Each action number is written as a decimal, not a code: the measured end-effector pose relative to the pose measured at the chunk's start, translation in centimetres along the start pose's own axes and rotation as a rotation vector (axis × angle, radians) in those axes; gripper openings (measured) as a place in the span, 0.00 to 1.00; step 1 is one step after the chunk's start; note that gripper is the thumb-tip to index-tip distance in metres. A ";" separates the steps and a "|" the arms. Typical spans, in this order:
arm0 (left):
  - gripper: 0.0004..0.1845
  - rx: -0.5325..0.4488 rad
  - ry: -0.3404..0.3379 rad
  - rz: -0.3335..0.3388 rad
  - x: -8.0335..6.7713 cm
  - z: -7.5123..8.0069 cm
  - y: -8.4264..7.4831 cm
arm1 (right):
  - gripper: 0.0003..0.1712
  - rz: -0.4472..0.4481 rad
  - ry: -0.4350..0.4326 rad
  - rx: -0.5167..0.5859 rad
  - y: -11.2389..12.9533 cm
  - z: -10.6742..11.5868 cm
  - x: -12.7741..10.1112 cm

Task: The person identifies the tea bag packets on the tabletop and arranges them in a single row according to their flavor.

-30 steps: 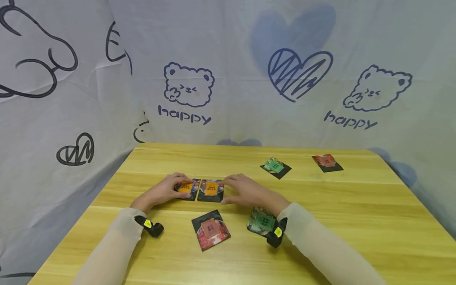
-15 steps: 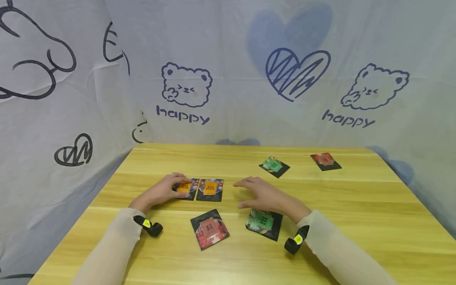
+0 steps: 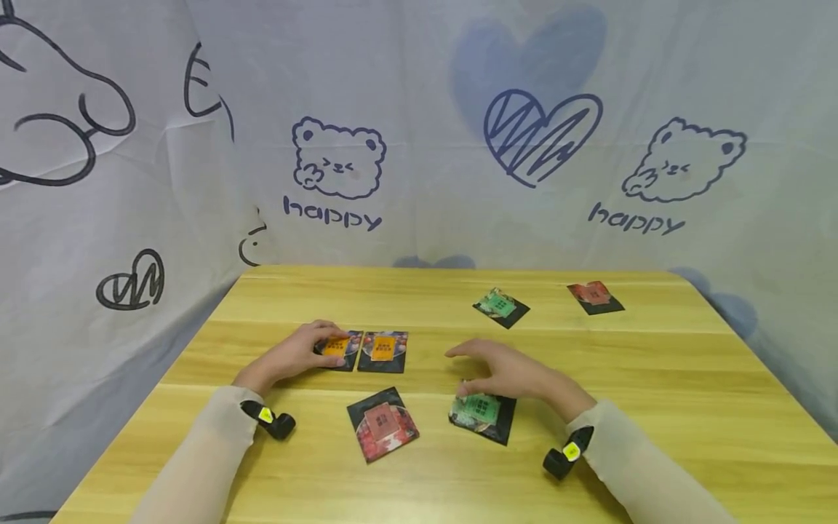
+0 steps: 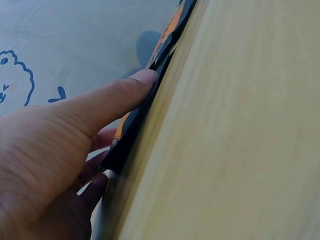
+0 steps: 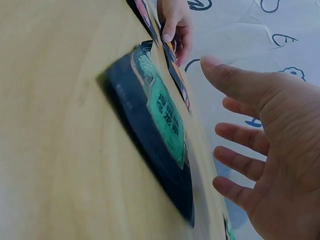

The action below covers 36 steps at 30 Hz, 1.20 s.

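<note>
Near green card [image 3: 480, 413] lies flat on the table [image 3: 655, 378], directly under the right hand [image 3: 513, 371]; that hand hovers, fingers spread, holding nothing; left hand [image 3: 294, 354] rests straight fingers on the left orange card [image 3: 337, 348], beside its twin [image 3: 383, 349].

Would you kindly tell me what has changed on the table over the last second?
The right hand let go of the right orange packet and drew back toward the near green packet, open above it. The left hand stayed on the left orange packet; all packets lie where they were.
</note>
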<state>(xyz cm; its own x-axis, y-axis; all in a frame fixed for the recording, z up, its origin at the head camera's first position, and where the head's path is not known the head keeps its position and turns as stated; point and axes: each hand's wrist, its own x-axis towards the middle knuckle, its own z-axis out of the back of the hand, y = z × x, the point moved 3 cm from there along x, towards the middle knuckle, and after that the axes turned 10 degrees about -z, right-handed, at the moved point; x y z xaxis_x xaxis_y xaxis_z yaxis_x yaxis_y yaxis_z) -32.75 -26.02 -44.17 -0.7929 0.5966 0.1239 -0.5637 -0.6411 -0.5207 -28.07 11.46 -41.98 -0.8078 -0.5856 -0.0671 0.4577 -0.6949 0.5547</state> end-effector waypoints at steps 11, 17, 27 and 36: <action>0.31 -0.011 -0.005 -0.002 -0.4 -0.1 0.0 | 0.39 0.008 0.110 0.160 -0.6 -0.5 -1.1; 0.32 -0.008 -0.009 -0.007 -0.4 -0.1 0.0 | 0.43 0.035 0.176 0.273 -0.5 -0.5 -1.7; 0.32 0.012 -0.014 -0.006 -0.7 0.1 0.3 | 0.34 0.054 0.213 0.261 -0.9 -0.7 -2.0; 0.31 0.015 -0.010 -0.035 -0.2 -0.1 -0.2 | 0.28 0.056 0.240 0.227 -1.5 -1.2 -2.4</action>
<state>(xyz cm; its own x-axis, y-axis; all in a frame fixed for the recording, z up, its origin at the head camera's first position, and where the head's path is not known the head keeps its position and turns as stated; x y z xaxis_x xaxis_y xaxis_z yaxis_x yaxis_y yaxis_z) -32.47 -25.95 -44.23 -0.7747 0.6141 0.1508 -0.5949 -0.6270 -0.5030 -26.38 13.44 -43.64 -0.6608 -0.7207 -0.2097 0.3826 -0.5638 0.7319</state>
